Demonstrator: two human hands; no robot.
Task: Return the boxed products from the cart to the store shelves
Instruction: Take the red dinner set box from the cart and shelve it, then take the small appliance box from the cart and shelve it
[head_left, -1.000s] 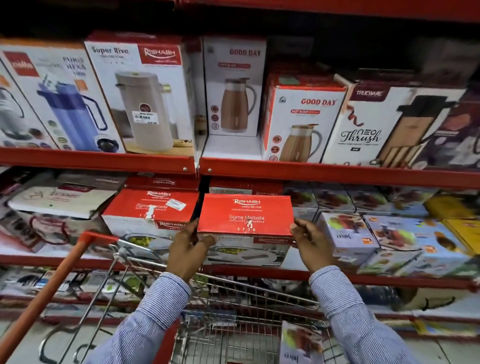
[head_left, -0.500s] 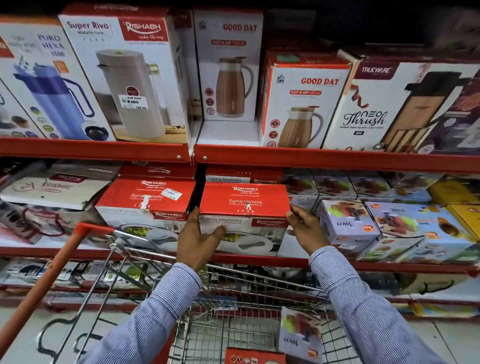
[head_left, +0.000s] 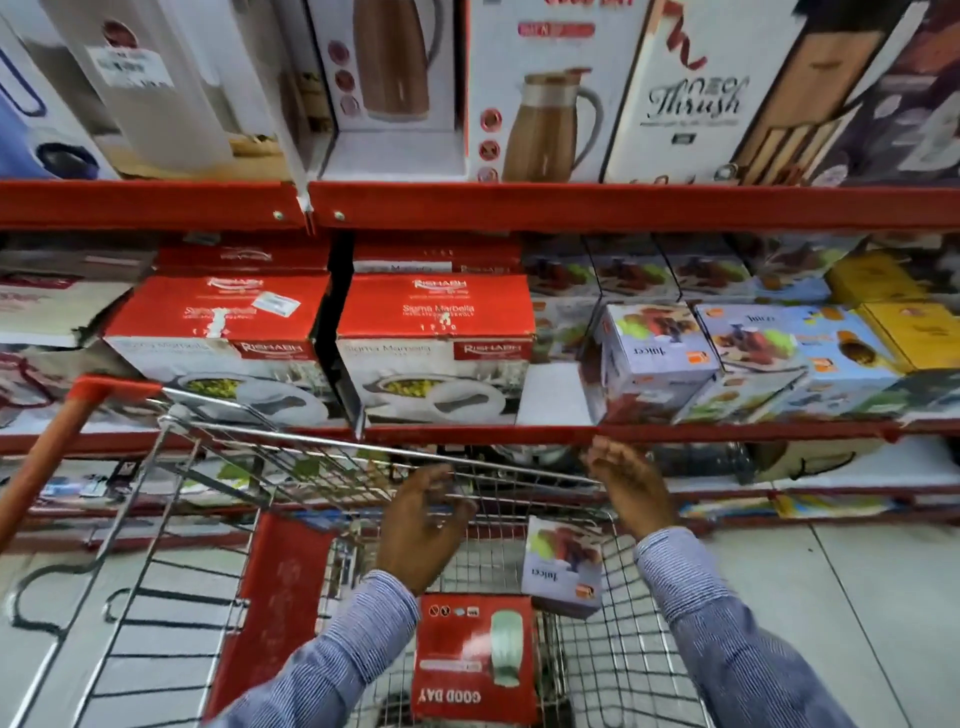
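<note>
The casserole box (head_left: 435, 347) sat on the middle shelf (head_left: 623, 432), its long side running along the shelf edge, its red top tipped up toward the camera and its white picture face turned outward. Just left of that box, across a narrow dark gap, stood a second casserole box (head_left: 218, 343) the same way round. To the right of it, past a bare patch of shelf, were small juicer boxes (head_left: 655, 349).

Below the casserole box, both hands hung over the wire cart (head_left: 322, 457), clear of the box. The left hand (head_left: 422, 525) was spread, fingers loosely curled and apart, holding nothing, just below the cart's front rail. The right hand (head_left: 631, 483) was also spread and empty, its fingertips near the shelf's red front lip; whether they touched it could not be told through the blur. Striped sleeves (head_left: 727, 639) covered both forearms.

Lower still, inside the cart, a red flask box (head_left: 475, 657) lay with its long axis running away from the shelf, its lettering upside down to the camera. Just right of that, a juicer box (head_left: 563, 566) stood tilted on end.
</note>
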